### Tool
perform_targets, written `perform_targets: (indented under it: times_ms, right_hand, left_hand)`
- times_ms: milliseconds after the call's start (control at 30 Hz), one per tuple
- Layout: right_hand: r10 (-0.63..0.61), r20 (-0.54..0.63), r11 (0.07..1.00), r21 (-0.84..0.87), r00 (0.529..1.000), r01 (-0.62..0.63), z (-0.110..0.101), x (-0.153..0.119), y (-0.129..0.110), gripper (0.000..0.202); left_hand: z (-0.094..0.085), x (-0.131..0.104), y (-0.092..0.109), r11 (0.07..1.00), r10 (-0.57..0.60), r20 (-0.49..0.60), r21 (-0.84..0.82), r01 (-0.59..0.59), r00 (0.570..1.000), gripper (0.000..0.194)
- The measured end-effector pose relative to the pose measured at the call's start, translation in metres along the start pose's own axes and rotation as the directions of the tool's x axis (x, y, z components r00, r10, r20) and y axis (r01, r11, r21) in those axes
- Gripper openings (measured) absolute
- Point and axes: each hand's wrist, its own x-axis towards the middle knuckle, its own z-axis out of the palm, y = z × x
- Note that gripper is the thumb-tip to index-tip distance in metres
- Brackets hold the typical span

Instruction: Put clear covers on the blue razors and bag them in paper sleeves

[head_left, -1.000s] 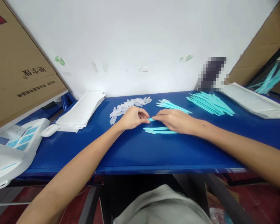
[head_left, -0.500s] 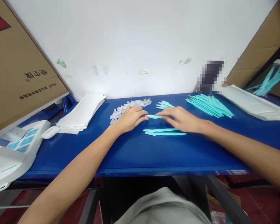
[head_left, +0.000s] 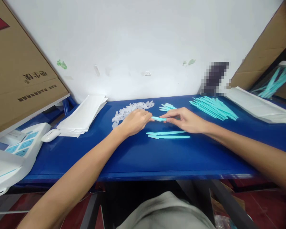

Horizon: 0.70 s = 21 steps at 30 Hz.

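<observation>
A turquoise eyebrow razor (head_left: 158, 119) spans the gap between my two hands, just above the table. My right hand (head_left: 184, 121) pinches its handle between thumb and fingertips. At the blade end, the closed fingers of my left hand (head_left: 137, 121) grip the tip; whether a cap is on it is hidden by them. Two more razors (head_left: 168, 137) lie side by side in front of my hands. Behind my left hand spreads a heap of translucent blade caps (head_left: 128, 110). A small group of razors (head_left: 166, 107) rests beyond my right hand.
A larger pile of turquoise razors (head_left: 214, 108) lies at the right, beside a whitish tray-like sheet (head_left: 262, 106). White paper sleeves (head_left: 82, 116) are stacked at left, near a white device with blue labels (head_left: 26, 146). Cardboard boxes (head_left: 21, 70) flank the blue table (head_left: 138, 159).
My left fingers have curled from a loose pinch into a tighter grip at the razor's tip, moving slightly right. My right hand has barely moved and still holds the handle.
</observation>
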Motion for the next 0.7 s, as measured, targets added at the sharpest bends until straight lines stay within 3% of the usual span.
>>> perform_targets:
  times_ms: [433,567,633,700]
  right_hand:
    - [0.078,0.089,0.987,0.132,0.993,-0.089,-0.006,-0.002,-0.007,0.038]
    - [-0.004,0.033,0.993,-0.114,0.999,0.007,-0.002,0.002,-0.003,0.035]
    - [-0.052,-0.057,0.949,-0.313,0.997,0.032,-0.005,0.005,0.007,0.036]
    - [-0.052,-0.160,0.884,-0.467,0.986,-0.029,-0.012,0.007,0.023,0.038]
  left_hand:
    - [-0.006,0.004,0.001,0.977,-0.058,0.049,-0.205,0.067,0.997,0.037]
    - [-0.012,0.002,0.002,0.972,-0.095,0.217,-0.189,0.138,0.971,0.037]
    - [-0.017,-0.002,-0.003,0.964,-0.178,0.218,-0.156,0.214,0.960,0.041]
    - [-0.023,-0.007,-0.014,0.939,-0.304,0.161,-0.118,0.324,0.939,0.045]
